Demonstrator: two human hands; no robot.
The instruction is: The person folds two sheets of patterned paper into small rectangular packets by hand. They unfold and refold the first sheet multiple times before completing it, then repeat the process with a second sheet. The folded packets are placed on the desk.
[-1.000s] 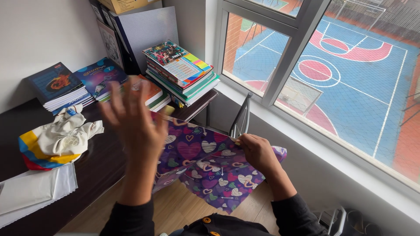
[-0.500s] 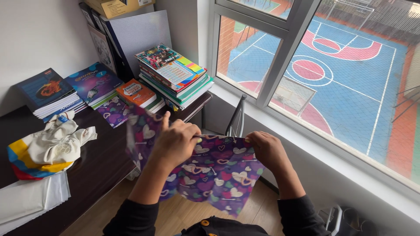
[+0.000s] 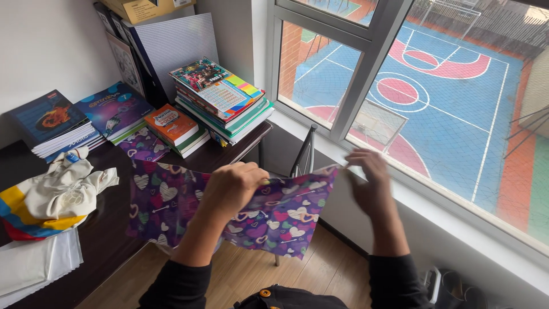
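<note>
Purple wrapping paper printed with pink, white and green hearts hangs in front of the person, above the wooden floor and partly over the edge of the dark wooden table. Left hand is closed on the sheet's top edge near its middle, fingers curled over it. Right hand is blurred with motion at the sheet's upper right corner, fingers loosely spread; whether it grips the corner or has let go I cannot tell.

The step in hand looks like spreading or folding the sheet. As a judgement, the next move calls for a firm pinch at the right corner so that the top edge runs taut and level.

The sheet is thin and glossy, creased in soft waves, and it sags at its lower corner. On the table lie a crumpled cream cloth bag with yellow, blue and red panels, a flat stack of white paper sheets, and several piles of softcover notebooks, the tallest a stack with a colourful gridded cover. A folded metal chair frame stands by the wall under the window.
</note>
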